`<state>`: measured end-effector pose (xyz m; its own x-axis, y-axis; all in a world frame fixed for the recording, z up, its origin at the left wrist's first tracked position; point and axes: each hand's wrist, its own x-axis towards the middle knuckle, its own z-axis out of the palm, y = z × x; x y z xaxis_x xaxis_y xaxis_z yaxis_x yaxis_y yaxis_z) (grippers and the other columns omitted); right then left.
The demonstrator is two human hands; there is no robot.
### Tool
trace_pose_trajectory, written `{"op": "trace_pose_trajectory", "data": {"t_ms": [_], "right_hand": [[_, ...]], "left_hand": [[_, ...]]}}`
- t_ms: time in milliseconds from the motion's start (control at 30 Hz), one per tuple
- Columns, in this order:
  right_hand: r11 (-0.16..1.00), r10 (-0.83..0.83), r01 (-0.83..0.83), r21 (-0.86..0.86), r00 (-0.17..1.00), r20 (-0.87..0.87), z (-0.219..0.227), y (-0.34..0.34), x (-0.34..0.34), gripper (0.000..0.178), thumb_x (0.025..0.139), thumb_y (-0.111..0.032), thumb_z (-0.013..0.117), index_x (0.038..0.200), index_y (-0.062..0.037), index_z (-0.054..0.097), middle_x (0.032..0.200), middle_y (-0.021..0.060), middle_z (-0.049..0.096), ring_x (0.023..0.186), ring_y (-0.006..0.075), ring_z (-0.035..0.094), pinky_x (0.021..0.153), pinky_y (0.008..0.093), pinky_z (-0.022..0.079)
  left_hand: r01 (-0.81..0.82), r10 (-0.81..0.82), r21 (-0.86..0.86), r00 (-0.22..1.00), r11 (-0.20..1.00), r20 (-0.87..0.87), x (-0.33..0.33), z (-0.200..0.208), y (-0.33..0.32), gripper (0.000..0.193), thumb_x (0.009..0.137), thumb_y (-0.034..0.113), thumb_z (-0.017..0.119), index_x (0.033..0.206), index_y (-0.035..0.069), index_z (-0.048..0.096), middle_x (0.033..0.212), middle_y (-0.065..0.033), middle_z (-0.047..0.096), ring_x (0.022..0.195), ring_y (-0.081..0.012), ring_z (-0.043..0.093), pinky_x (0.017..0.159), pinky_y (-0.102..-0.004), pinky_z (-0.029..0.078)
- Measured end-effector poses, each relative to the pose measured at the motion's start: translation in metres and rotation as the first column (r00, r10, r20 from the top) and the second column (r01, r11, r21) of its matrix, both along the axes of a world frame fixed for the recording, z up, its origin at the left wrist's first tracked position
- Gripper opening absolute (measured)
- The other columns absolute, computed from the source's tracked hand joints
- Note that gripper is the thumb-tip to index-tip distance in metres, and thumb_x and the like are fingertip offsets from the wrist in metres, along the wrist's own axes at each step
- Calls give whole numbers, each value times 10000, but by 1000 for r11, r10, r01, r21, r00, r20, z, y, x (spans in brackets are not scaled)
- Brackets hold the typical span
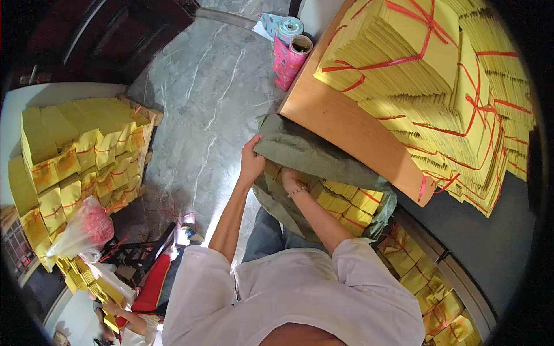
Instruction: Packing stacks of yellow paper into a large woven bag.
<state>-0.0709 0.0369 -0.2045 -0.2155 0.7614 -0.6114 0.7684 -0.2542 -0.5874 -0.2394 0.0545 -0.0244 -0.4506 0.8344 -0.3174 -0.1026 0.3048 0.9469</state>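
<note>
Two hands: both work at the mouth of a green woven sack [311, 153] beside the table [346, 124].
Left hand [251, 164]: fingers pinched shut on the sack's upper rim, lifting it.
Right hand [290, 180]: inside the opening, resting on yellow paper bundles [346, 205]; whether its fingers are closed cannot be told.
Sack: soft, limp cloth, likely heavy once loaded; best gripped at the rim.
Bundles: stiff blocks tied with red string, probably easiest held by the sides.
</note>
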Motion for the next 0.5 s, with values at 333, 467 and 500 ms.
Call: {"op": "trace_pose_trajectory", "data": {"t_ms": [333, 467, 500], "right_hand": [[872, -470, 489, -24, 823, -318, 57, 38, 1, 515, 836, -280, 540, 1286, -50, 441, 1345, 151, 426, 1237, 344, 377, 1041, 403, 276], [994, 63, -60, 95, 998, -26, 78, 31, -19, 590, 874, -360, 473, 1338, -18, 349, 1430, 154, 302, 1306, 351, 274, 1089, 382, 203], [992, -12, 28, 121, 991, -131, 40, 52, 32, 649, 865, -380, 489, 1356, 1, 302, 1443, 183, 256, 1318, 364, 243, 1094, 384, 194]], "left_hand": [[4, -3, -90, 1000, 996, 19, -20, 21, 33, 331, 727, -21, 494, 1046, -3, 578, 920, -57, 622, 879, -136, 560, 784, -240, 428], [-42, 20, -94, 974, 995, -224, -30, 24, 4, 396, 710, 4, 521, 1105, 2, 545, 946, -114, 631, 880, -183, 582, 799, -288, 445], [-1, -9, -52, 980, 999, -197, 8, 35, 38, 424, 705, 17, 537, 1129, 8, 531, 950, -126, 631, 876, -207, 593, 802, -302, 450]]}}
